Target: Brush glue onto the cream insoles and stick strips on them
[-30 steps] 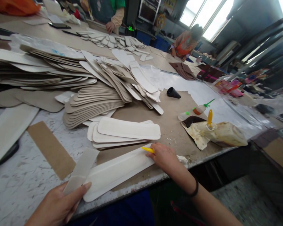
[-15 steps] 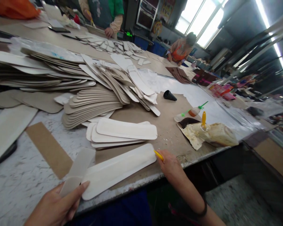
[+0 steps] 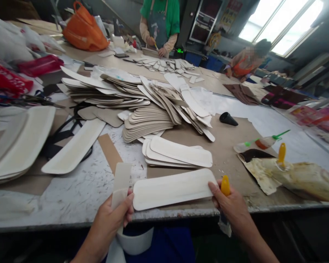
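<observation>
I stand at a long worktable; bright windows light the workshop's far right wall.

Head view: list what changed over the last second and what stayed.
The right hand slid its yellow tool off the long white piece, from the top face to past the right end, thumb now on that end. The left hand kept pinching the grey strip. The small white stack stayed put.

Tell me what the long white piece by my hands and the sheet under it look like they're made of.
The long white piece looks like stiff fibreboard or foam: matte, with an embossed border. The brown sheet under it looks like kraft paper or thin card: dull, flat, with ragged edges.
</observation>
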A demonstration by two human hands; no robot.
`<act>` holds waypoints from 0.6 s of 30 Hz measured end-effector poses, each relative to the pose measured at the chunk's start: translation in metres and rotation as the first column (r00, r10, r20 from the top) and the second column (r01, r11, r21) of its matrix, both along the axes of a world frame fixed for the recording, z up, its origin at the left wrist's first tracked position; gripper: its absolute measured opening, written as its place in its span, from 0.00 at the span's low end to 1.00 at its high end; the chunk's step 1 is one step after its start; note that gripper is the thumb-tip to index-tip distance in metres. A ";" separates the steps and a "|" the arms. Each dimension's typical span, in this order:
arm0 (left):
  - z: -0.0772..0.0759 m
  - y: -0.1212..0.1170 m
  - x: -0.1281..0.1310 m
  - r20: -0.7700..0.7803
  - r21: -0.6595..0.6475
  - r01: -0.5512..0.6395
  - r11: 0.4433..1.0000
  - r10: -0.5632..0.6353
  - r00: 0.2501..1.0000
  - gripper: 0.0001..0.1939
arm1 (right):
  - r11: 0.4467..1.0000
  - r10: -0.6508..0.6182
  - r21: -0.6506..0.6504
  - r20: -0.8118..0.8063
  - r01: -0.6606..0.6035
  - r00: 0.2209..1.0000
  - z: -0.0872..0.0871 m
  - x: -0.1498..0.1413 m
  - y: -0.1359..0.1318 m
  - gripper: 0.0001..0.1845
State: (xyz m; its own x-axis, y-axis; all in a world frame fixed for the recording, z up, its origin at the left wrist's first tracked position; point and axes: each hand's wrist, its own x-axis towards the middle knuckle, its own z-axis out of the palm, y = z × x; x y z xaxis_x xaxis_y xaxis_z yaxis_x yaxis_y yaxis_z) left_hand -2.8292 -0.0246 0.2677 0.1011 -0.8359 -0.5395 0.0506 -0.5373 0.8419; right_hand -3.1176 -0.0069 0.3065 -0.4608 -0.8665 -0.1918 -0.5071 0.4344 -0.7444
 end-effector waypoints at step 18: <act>0.018 -0.004 0.016 -0.061 -0.004 0.256 0.967 -0.256 0.965 0.26 | 0.991 -0.070 -0.106 0.131 0.084 0.989 0.046 0.040 0.016 0.21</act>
